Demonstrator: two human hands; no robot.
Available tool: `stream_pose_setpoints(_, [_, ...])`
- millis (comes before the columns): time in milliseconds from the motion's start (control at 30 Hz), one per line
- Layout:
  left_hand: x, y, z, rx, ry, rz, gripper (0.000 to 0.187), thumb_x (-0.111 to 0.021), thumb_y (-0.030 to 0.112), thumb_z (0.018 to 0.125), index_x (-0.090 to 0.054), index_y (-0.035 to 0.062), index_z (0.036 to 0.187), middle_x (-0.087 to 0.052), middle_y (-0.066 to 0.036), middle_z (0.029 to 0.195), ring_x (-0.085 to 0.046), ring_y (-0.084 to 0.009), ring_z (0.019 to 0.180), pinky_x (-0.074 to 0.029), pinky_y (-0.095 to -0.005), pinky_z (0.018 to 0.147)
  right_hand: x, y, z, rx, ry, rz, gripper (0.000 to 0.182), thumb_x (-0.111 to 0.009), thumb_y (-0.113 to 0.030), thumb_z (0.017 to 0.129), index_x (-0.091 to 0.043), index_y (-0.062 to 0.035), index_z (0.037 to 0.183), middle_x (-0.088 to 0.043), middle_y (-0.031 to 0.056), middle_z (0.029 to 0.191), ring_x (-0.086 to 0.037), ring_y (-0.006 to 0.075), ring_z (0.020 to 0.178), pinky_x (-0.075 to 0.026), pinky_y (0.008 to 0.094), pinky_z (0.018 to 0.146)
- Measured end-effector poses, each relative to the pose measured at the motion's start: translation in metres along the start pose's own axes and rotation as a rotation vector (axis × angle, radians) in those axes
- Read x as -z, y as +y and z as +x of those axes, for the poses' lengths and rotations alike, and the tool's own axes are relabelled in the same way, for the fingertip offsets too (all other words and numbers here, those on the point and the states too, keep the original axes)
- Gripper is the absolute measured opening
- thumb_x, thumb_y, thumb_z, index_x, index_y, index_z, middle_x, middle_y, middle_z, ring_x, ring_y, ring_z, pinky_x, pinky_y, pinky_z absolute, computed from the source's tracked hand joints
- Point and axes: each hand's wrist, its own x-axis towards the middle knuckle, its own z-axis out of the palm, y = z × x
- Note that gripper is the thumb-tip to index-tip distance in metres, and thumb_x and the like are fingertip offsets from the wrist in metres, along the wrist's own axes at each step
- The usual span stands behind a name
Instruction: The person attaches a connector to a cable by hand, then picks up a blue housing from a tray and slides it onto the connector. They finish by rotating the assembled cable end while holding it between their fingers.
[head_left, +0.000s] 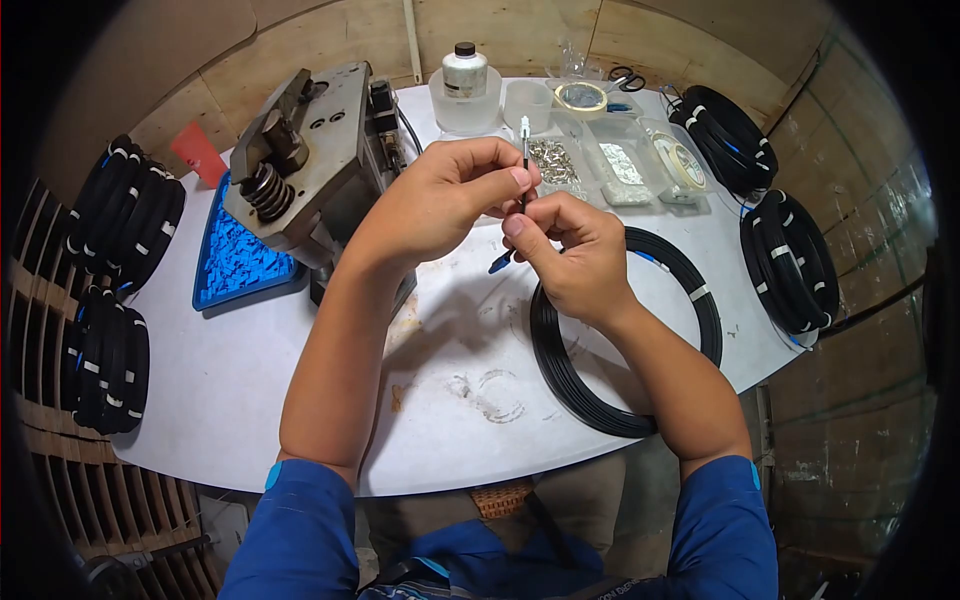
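My left hand [450,195] pinches a thin black cable [526,152] between thumb and fingertips. A small white tip [525,127] points up from the cable above the fingers. Just below and to the right, my right hand [575,245] has its thumb and fingers closed on the same cable. A dark end with a bit of blue [500,262] hangs out under the hands; whether it belongs to the same cable is hidden by the fingers. Beneath my right forearm a black cable coil [545,345] lies on the white table [450,440], tied with white bands.
On the left stands a metal press [335,130] beside a blue tray [205,300] of small blue pieces. At the back are a white bottle [464,75], a container of metal parts [555,165], a tape roll [580,97] and scissors [627,78]. Cable coils [790,260] flank both sides.
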Motion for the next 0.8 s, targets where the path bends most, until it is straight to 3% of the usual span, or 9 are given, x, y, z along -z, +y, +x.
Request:
stream_pose_setpoints(167, [0.0004,0.0002,-0.0007,-0.042,-0.003,0.041,0.018,-0.059,0.017,0.095,-0.060,-0.0006,0.098,-0.062,-0.003,0.089,-0.058,-0.0098,0.080,-0.048,-0.0262,0.074,-0.0015,-0.0032,0.0014,-0.111,-0.001,0.069,0.016,-0.064,-0.016,0.093,-0.065,-0.0007,0.088,-0.068,0.0034,0.073,-0.062,0.0063,0.064,-0.051,0.0225,0.060])
stream_pose_setpoints(500, [0.0014,-0.0003,-0.0009,-0.072,-0.006,0.104,0.017,-0.060,0.016,0.096,-0.060,-0.0008,0.097,-0.061,-0.003,0.088,-0.057,-0.0095,0.079,-0.048,-0.0260,0.073,0.0012,-0.0043,0.0031,-0.134,-0.039,0.068,0.017,-0.062,-0.016,0.094,-0.066,-0.0001,0.090,-0.068,0.0042,0.075,-0.063,0.0074,0.066,-0.052,0.0230,0.061])
stream_pose_setpoints(667, [-0.0019,0.0016,0.0002,-0.097,-0.031,0.012,0.018,-0.059,0.017,0.096,-0.061,-0.0002,0.096,-0.062,-0.002,0.088,-0.056,-0.0086,0.080,-0.047,-0.0254,0.074,0.0002,-0.0001,0.0036,0.009,0.033,0.002,0.013,-0.068,-0.010,0.088,-0.064,-0.0007,0.080,-0.066,0.0018,0.070,-0.060,0.0044,0.063,-0.049,0.0217,0.058])
stream_pose_setpoints(800, [-0.0084,0.0047,-0.0011,-0.053,0.020,0.043,0.019,-0.064,0.018,0.093,-0.063,-0.0005,0.093,-0.063,-0.001,0.086,-0.056,-0.0074,0.078,-0.046,-0.0237,0.072,-0.0022,-0.0034,0.0011,-0.041,0.098,-0.068,0.015,-0.070,-0.008,0.086,-0.062,-0.0013,0.075,-0.064,0.0000,0.064,-0.056,0.0028,0.059,-0.047,0.0214,0.054])
